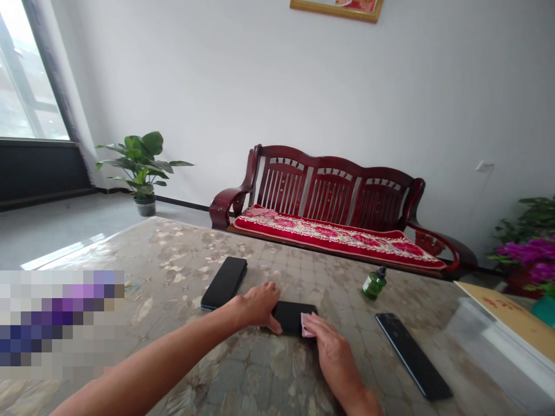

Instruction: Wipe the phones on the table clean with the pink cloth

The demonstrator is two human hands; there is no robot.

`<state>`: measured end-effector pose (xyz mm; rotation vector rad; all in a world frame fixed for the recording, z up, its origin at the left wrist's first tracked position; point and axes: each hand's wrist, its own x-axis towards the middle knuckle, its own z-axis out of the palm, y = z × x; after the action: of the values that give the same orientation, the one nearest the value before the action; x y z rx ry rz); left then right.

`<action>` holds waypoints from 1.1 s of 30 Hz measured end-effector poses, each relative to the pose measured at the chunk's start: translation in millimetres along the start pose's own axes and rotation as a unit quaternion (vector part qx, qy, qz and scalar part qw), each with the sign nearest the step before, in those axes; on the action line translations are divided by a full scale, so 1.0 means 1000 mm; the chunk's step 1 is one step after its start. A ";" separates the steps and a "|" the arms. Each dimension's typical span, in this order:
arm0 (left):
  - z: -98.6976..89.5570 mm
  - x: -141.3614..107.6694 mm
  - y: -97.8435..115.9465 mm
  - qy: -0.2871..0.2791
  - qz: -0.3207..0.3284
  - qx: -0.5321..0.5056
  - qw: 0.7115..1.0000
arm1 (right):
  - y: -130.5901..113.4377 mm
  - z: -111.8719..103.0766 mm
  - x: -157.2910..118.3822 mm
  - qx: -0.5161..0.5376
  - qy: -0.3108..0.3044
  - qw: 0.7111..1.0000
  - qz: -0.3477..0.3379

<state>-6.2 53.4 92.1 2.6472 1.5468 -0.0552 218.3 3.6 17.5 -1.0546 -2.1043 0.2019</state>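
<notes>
A black phone (pixel 287 317) lies flat and crosswise on the table between my hands. My left hand (pixel 259 304) grips its left end, thumb at the near edge and fingers over the far side. In my right hand (pixel 332 344) is a small pink cloth (pixel 307 325), pressed under the fingers onto the phone's right end. A second black phone (pixel 224 283) rests beyond my left forearm. To the right of my right hand lies a long dark phone (pixel 413 355), apart from it. A green pump bottle (pixel 375 283) stands upright farther back.
The table (pixel 182 248) has a patterned cover under a clear sheet. At its right edge sits a box (pixel 511 323) with a tan top, near purple flowers (pixel 529 260). Behind the table is a red wooden bench (pixel 329 196); a potted plant (pixel 145 167) stands at left.
</notes>
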 end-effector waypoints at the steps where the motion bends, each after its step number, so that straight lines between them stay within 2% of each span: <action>1: 0.005 -0.008 0.002 0.004 -0.025 -0.009 1.000 | 0.001 0.001 0.000 -0.004 0.001 1.000 0.002; 3: 0.015 -0.025 0.008 0.011 -0.061 -0.030 0.998 | 0.003 0.002 0.000 -0.012 0.000 1.000 -0.002; 6: 0.029 -0.044 0.014 0.022 -0.068 -0.079 0.994 | 0.006 0.003 0.002 -0.037 0.007 0.999 0.006; 10: 0.040 -0.055 0.021 0.062 -0.089 -0.173 0.979 | 0.006 0.008 0.009 -0.084 -0.005 0.996 0.024; 13: 0.044 -0.058 0.027 0.077 -0.106 -0.194 0.972 | -0.007 0.016 0.011 -0.101 -0.034 0.994 -0.002; 16: 0.047 -0.061 0.032 0.087 -0.107 -0.186 0.973 | -0.024 0.021 0.009 -0.085 -0.075 0.992 -0.056; 19: 0.047 -0.063 0.035 0.090 -0.099 -0.163 0.977 | -0.026 0.017 0.012 -0.067 -0.115 0.987 -0.093; 21: 0.045 -0.064 0.037 0.081 -0.100 -0.146 0.981 | -0.016 0.013 0.020 -0.075 -0.103 0.990 -0.060; 24: 0.040 -0.065 0.039 0.062 -0.095 -0.129 0.985 | 0.000 0.013 0.037 -0.102 -0.065 0.992 0.024; 26: 0.038 -0.066 0.040 0.058 -0.088 -0.124 0.987 | 0.000 0.019 0.044 -0.111 -0.064 0.991 0.041; 30: 0.043 -0.066 0.045 0.068 -0.091 -0.093 0.989 | -0.024 0.031 0.040 -0.085 -0.091 0.992 -0.029; 33: 0.052 -0.062 0.051 0.082 -0.111 -0.053 0.989 | -0.033 0.030 0.035 -0.047 -0.128 0.987 -0.089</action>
<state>8.2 -29.7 46.8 2.4415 1.8353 0.2310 163.9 13.9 31.0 -0.9274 -2.4474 0.1575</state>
